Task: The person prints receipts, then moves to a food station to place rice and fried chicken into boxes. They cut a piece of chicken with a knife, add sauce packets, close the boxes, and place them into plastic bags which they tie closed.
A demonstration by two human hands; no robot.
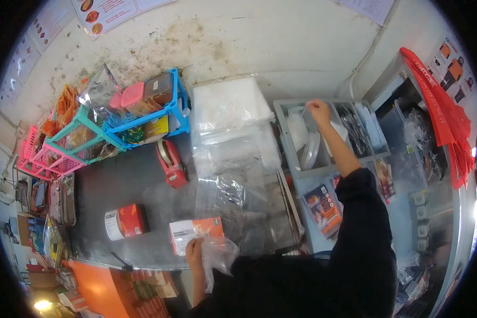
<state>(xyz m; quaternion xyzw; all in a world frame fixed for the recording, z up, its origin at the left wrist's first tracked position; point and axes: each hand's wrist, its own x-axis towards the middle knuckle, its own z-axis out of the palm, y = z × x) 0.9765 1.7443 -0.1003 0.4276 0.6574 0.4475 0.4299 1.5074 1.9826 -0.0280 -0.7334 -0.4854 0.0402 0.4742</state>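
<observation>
My left hand (194, 253) is closed on a crumpled clear plastic bag (220, 255) near the front edge of the dark counter. Just behind it lies an orange and white box (209, 227) with printed text, partly covered by the bag and my fingers. My right hand (319, 111) reaches over a grey divided bin (319, 170). Its fingers are pinched together at a thin whitish thing, too small to name. Below that hand, the bin holds white and clear plastic items (298, 130); dark packets (352, 127) lie in a compartment to the right.
A red tape dispenser (172, 167) and an orange and white round container (126, 221) stand on the counter. Stacked clear plastic bags (233, 106) lie left of the bin. Blue, green and pink baskets (148, 126) line the wall. Red bags (440, 106) hang at right.
</observation>
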